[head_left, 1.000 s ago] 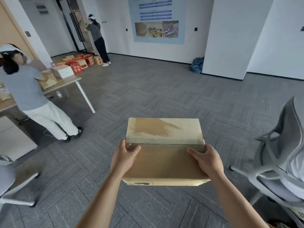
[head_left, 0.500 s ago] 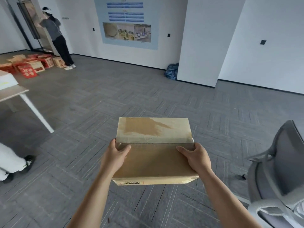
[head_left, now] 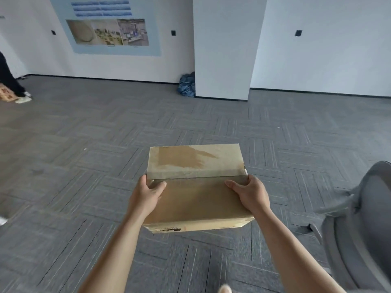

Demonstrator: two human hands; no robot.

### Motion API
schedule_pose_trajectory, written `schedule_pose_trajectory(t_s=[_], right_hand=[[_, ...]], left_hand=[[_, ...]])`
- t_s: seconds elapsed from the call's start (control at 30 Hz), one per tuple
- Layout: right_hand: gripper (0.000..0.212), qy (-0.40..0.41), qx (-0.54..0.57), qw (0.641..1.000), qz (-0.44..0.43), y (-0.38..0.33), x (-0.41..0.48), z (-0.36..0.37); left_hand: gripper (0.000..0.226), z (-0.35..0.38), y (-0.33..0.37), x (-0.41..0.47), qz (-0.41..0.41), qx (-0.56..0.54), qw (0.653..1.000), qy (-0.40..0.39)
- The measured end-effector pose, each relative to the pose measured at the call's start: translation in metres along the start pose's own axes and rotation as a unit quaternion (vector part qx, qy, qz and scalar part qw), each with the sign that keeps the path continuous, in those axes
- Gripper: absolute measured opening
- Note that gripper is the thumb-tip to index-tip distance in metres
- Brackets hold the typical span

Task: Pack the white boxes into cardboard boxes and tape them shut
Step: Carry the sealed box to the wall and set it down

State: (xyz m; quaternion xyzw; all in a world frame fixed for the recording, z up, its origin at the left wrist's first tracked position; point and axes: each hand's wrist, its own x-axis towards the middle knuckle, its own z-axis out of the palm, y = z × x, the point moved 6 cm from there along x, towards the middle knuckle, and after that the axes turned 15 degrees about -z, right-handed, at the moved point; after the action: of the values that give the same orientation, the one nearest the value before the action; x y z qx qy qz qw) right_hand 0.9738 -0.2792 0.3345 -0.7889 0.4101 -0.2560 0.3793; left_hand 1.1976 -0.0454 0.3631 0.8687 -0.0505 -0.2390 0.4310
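left hand (head_left: 146, 195): curled on the cardboard box's (head_left: 198, 199) left side, thumb laid on top.
right hand (head_left: 250, 193): gripped likewise on the right side.
cardboard box: flaps closed, carried above grey carpet (head_left: 84, 176).
office chair (head_left: 359, 229): seen at right.

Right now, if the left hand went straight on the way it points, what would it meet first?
Nothing near: the left hand, gripping the cardboard box at its left edge, points forward over bare carpet; the blue bag lies far ahead, depth unclear.
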Motion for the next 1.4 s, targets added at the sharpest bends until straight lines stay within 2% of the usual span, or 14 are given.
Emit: schedule_pose_trajectory(t_s=[0.17, 0.33, 0.47, 0.53, 0.67, 0.8, 0.93, 1.17, 1.4], right_hand=[[0.051, -0.008, 0.008, 1.0, 0.011, 0.014, 0.128, 0.01], [0.049, -0.019, 0.014, 1.0, 0.002, -0.006, 0.243, 0.026], [0.049, -0.017, 0.008, 1.0, -0.002, -0.017, 0.334, 0.051], [0.05, -0.013, 0.0, 1.0, -0.004, -0.019, 0.381, 0.067], [0.051, 0.007, -0.009, 1.0, 0.008, -0.027, 0.478, 0.104], [0.051, 0.036, -0.002, 0.999, 0.031, -0.04, 0.564, 0.125], [0.052, 0.066, -0.003, 0.996, 0.055, -0.042, 0.642, 0.127], [0.05, 0.098, 0.008, 0.992, 0.078, -0.003, 0.793, 0.123], [0.05, 0.085, 0.029, 0.993, 0.073, 0.035, 0.967, 0.113]], left_hand=[[0.067, 0.045, 0.076, 0.091, -0.003, 0.0, 1.0, 0.002], [0.069, 0.059, 0.144, 0.177, -0.013, -0.008, 1.0, 0.001], [0.048, 0.072, 0.186, 0.263, -0.012, -0.004, 1.0, -0.003], [0.047, 0.08, 0.206, 0.308, -0.011, -0.018, 1.0, -0.012], [0.068, 0.098, 0.256, 0.414, -0.003, -0.019, 0.999, -0.034], [0.062, 0.115, 0.326, 0.508, 0.021, -0.021, 0.998, -0.06], [0.073, 0.139, 0.397, 0.577, 0.044, -0.011, 0.996, -0.073], [0.075, 0.229, 0.496, 0.685, 0.051, 0.023, 0.993, -0.101], [0.083, 0.318, 0.599, 0.804, 0.063, 0.023, 0.992, -0.104]])
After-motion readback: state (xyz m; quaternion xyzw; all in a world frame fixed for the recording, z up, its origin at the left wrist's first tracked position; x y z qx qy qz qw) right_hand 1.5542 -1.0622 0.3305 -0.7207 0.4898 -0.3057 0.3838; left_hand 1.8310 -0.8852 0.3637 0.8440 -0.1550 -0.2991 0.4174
